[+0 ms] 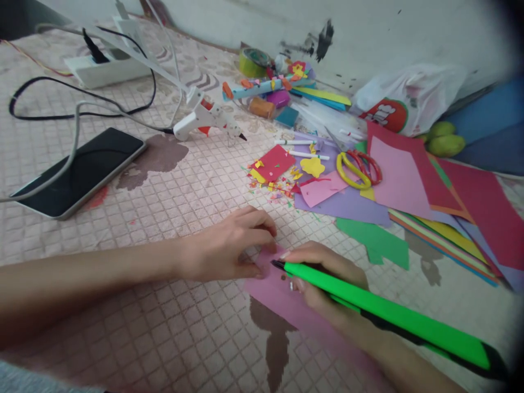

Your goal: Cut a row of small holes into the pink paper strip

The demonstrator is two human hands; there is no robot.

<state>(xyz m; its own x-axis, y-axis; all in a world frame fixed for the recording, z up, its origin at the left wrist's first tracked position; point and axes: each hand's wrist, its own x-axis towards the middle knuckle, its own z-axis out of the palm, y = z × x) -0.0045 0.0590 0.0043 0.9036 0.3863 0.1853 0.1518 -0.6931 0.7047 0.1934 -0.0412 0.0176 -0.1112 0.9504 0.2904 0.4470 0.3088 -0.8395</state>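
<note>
A pink paper sheet lies on the checked cloth in front of me. My left hand is at its upper left corner, with bent fingers and thumb holding it against the table. In my right hand is a bright green pen with a black tip, gripped between thumb and fingers. The tip is at the paper, close to the left fingertips. A small dark dot shows on the sheet just below the tip. The right palm partly hides the paper.
A phone, glue gun and power strip with cables are at the left. Beyond my hands are paper scraps, scissors and a tape roll. Coloured sheets and a plastic bag are at the right.
</note>
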